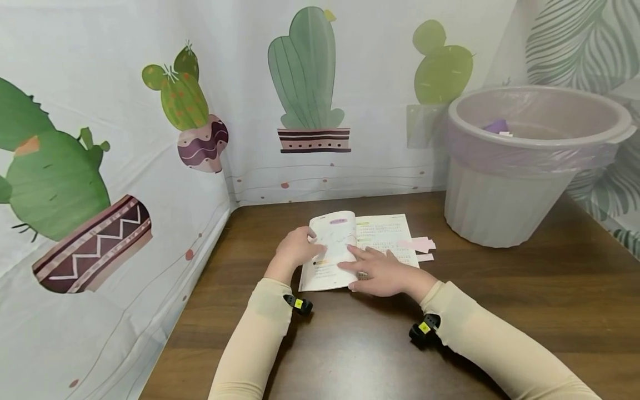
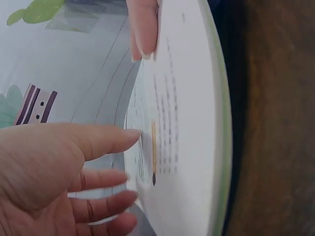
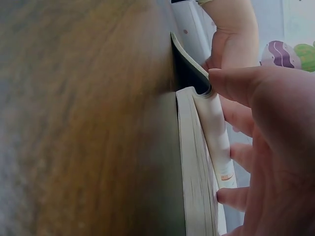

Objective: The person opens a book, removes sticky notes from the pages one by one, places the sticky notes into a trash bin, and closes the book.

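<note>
A paperback book [image 1: 330, 278] lies spread on the wooden table, its left pages bowing up toward the spine. Printed lines and a small orange-yellow bar [image 2: 153, 147] show on the left page. My left hand [image 1: 296, 247] is at that page's outer edge, thumb reaching onto the paper and fingers loosely extended. Across the inner part of the book my right hand [image 1: 382, 273] spreads its fingers, and their tips touch the left page near the fold. In the right wrist view, the page block [image 3: 194, 162] is seen edge-on below this hand. Pink paper tabs [image 1: 422, 244] stick out at the right edge.
A large pale bin [image 1: 500, 194] with a plastic liner stands on the table at the right, a purple item [image 1: 496, 126] inside. Cactus-printed white cloth [image 1: 375, 166] hangs behind and to the left. The brown tabletop [image 1: 350, 355] extends toward me.
</note>
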Motion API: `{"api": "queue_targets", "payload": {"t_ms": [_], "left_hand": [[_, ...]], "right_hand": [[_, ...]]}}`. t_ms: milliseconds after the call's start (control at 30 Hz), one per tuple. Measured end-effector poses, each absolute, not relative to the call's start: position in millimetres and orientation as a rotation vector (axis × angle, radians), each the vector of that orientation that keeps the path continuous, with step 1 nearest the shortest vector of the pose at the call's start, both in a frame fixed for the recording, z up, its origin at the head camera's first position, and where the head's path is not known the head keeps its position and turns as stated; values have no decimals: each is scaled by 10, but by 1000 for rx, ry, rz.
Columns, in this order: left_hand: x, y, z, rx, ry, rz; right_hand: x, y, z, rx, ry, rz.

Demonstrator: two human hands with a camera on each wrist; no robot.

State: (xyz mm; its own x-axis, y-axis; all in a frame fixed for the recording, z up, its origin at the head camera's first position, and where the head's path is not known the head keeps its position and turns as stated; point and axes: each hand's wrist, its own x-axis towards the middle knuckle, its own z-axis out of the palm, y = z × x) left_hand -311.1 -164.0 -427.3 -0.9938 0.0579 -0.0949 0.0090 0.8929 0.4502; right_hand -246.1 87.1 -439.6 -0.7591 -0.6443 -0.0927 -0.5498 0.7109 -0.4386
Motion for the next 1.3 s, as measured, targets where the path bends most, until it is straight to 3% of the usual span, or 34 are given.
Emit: {"api": "queue_targets", "payload": {"t_ms": [433, 900, 1300], "left_hand": [[-3108, -1480, -4303, 518, 2762, 867], [-3167, -1376, -4378, 514, 2669, 963], [-3291, -1217, -4182, 449, 2721, 720]], "right_hand": [[-2493, 864, -4365, -957, 2674, -485], [-2664, 1154, -4276, -1095, 2502, -818], [-2853, 1652, -4133, -863, 2599, -876]]}}
